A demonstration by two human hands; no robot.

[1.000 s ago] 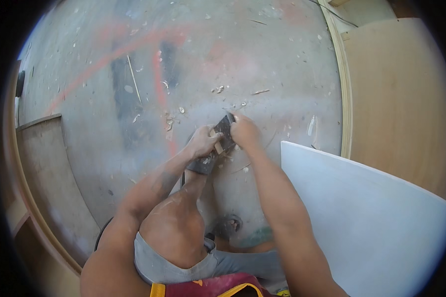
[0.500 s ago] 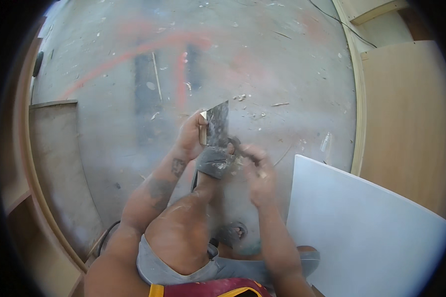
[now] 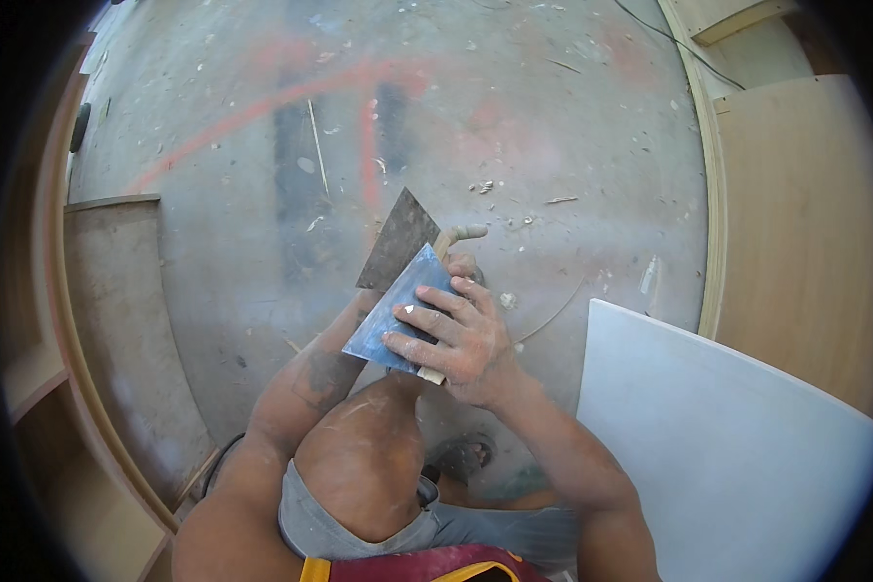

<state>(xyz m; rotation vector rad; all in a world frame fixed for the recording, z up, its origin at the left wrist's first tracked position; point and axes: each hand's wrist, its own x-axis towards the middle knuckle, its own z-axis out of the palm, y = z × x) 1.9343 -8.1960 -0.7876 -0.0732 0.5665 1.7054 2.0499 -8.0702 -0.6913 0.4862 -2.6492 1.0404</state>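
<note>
My right hand (image 3: 461,339) lies over a blue-grey trapezoid scraper blade (image 3: 393,308), fingers spread across its face and the rest of the hand closed around its edge. A pale strip (image 3: 432,375) shows at the blade's lower end. Behind it, a dark, stained scraper (image 3: 401,240) tilts up to the left. My left forearm (image 3: 330,364) runs up behind the two blades, which hide most of my left hand. Both scrapers are close together and overlap in view, above my bent knee (image 3: 359,456). Whether they touch is unclear.
A large white panel (image 3: 718,436) stands at the right, by a wooden board (image 3: 805,213). Wooden frames (image 3: 44,291) and a brown panel (image 3: 126,310) line the left. Scraps and a thin stick (image 3: 317,145) litter the grey floor (image 3: 572,145), which bears red marks.
My right hand has moved up and left, and a blue-grey scraper now shows under its fingers. The dark scraper has tilted left, and my left hand has gone from sight behind the blades.
</note>
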